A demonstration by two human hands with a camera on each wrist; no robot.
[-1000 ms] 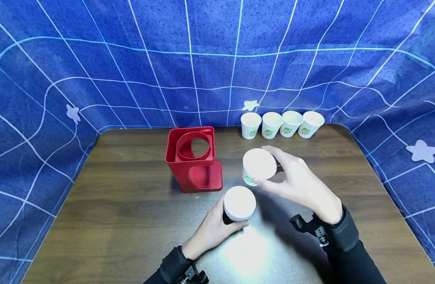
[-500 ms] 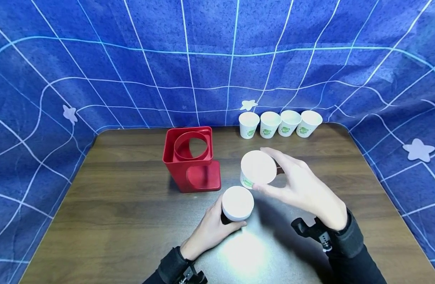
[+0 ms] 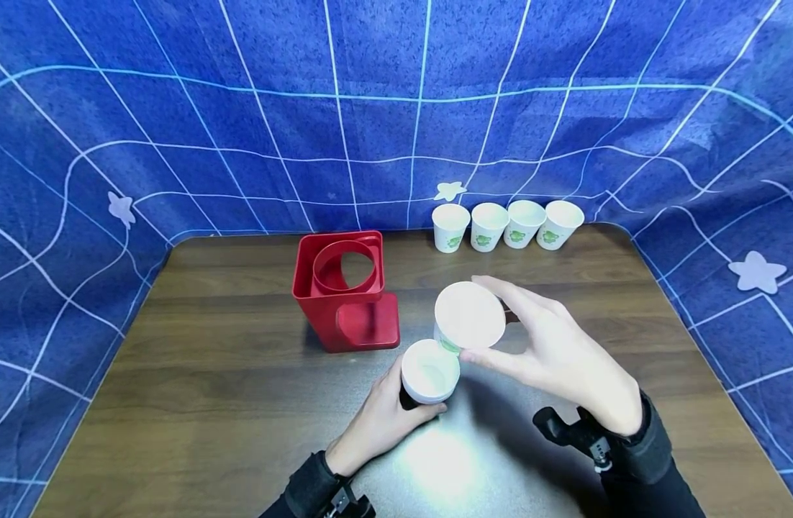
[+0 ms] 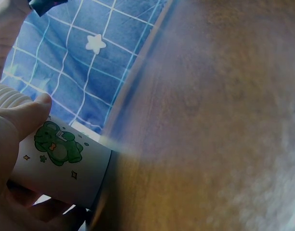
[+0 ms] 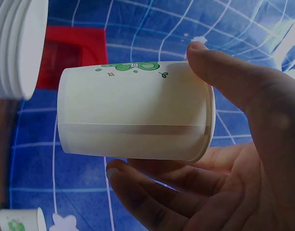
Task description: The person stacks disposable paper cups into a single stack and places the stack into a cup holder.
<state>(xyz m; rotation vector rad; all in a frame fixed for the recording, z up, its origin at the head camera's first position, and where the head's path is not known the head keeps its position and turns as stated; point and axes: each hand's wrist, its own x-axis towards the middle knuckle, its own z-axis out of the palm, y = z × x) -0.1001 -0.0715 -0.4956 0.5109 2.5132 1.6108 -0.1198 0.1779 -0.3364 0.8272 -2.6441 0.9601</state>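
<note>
In the head view my left hand (image 3: 377,417) holds a stack of white paper cups (image 3: 430,368), mouth up, near the middle of the table. Several nested rims show at the top of this stack (image 4: 10,96) in the left wrist view, above a green bear print. My right hand (image 3: 552,349) pinches a single white paper cup (image 3: 469,315) by its rim, thumb on the near side and fingers on the far side. That cup (image 5: 135,113) hangs just behind and right of the stack, higher up, and overlaps its rim in the head view. Contact between them cannot be told.
A red holder (image 3: 338,288) with a round ring on top and a low base stands left of the hands. Along the back edge several paper cups (image 3: 490,226) stand in a row, mouth up. A blue grid-patterned cloth (image 3: 273,115) rises behind the wooden table (image 3: 196,374).
My right hand has brought its cup slightly nearer the front, closer to the stack, and it looks larger. My left hand keeps the stack almost still. The head view has shifted slightly.
</note>
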